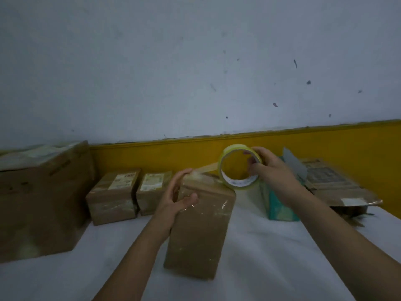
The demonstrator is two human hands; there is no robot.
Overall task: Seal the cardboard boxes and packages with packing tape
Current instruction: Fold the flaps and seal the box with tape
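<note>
My right hand [271, 168] grips the tape roll [243, 184], fingers hooked through its hole, and holds it up just past the far end of the brown box [201, 231] in the middle of the white surface [271, 257]. A strip of tape [209, 168] runs from the roll to the box's far top edge, where my left hand [176, 193] presses it down with straight fingers, thumb on the top face. Two small labelled boxes [115, 196] sit left of it, beside a big box [41, 198].
</note>
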